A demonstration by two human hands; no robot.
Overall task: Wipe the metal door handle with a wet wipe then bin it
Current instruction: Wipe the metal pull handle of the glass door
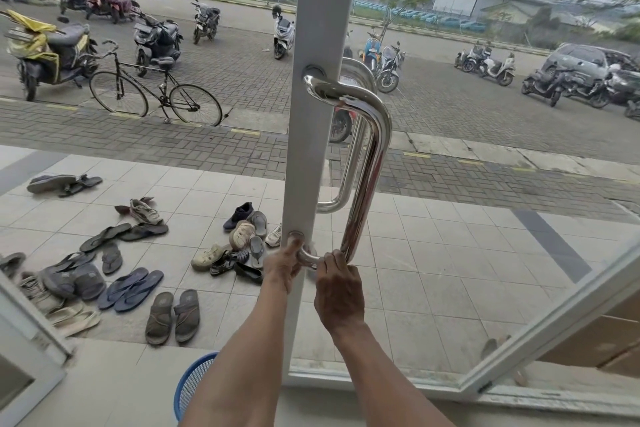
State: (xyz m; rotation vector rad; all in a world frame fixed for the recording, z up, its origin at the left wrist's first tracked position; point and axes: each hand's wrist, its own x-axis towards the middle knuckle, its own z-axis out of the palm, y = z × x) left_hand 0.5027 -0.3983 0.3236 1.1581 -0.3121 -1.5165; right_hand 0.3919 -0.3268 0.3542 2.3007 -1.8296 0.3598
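Person at a glass door, head view. We see the metal door handle [367, 163], a polished U-shaped bar, fixed upright to the white door frame [311, 28], with a matching outer handle [350, 166] just beyond the glass. Both hands meet at the bar's lower end: the left hand [282, 265] grasps the short horizontal leg beside its round mount, and the right hand [338, 288] curls its fingers round the lower bend. A small pale scrap, apparently the wet wipe [313, 249], shows between the hands against the frame; we cannot tell which hand holds it. A blue mesh basket [192, 378] stands near, on the floor to the left of the arms. Farther left, sandals and shoes [138, 284] lie scattered on the tiles; a bicycle [152, 90] stands far left.
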